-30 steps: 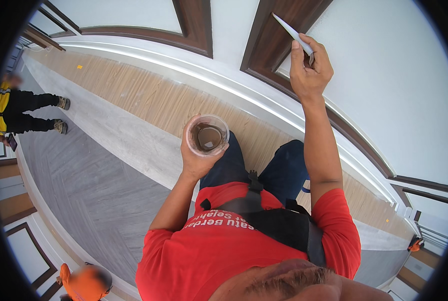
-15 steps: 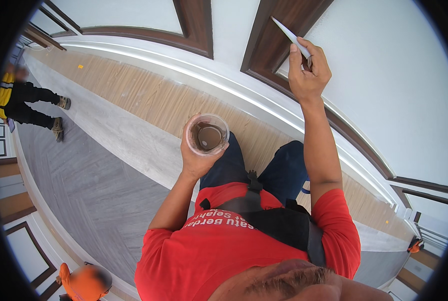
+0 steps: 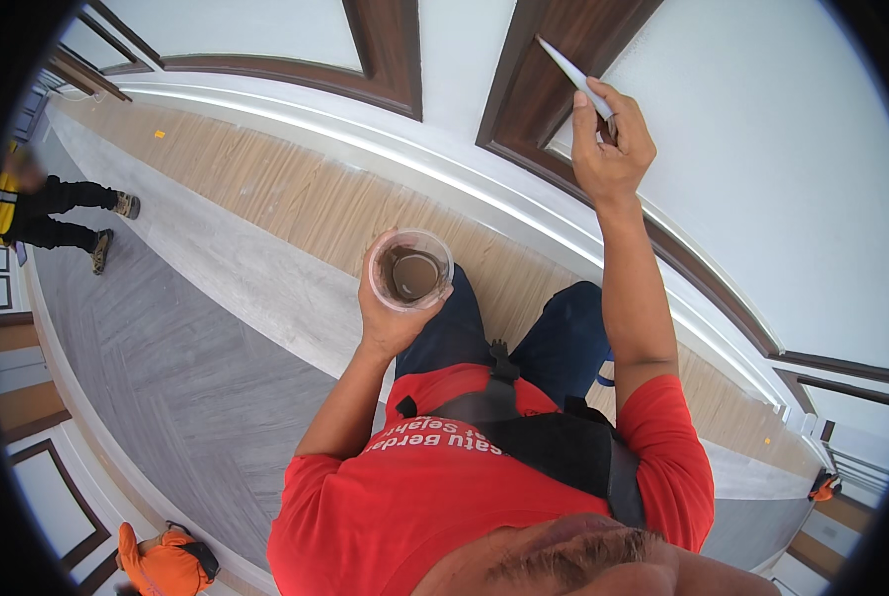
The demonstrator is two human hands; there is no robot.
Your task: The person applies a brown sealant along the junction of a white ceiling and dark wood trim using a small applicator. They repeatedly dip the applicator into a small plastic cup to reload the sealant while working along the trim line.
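Note:
My left hand (image 3: 389, 320) is wrapped round a clear plastic cup (image 3: 445, 260), held upright above my lap. Brown paste (image 3: 413, 276) smears the cup's inner wall and covers its bottom. Up on the right, my right hand (image 3: 615, 159) pinches a slim white tapered tool (image 3: 566, 70) between thumb and fingers. The tool's narrow tip lies against a dark brown wooden moulding (image 3: 517, 74) on the white wall. My palm and fingers hide the rear end of the tool, so its exact kind is unclear.
White wall panels (image 3: 752, 149) sit between brown mouldings. A pale wood-look strip of floor (image 3: 295, 189) runs along the wall, beside grey flooring (image 3: 186, 348). A person in a yellow vest (image 3: 2, 209) stands far left; another in orange (image 3: 166, 564) is at lower left.
The white tool has tilted slightly in my right hand, its tip still at the moulding. The yellow-vested person's nearer foot has shifted, and the person in orange has bent or turned.

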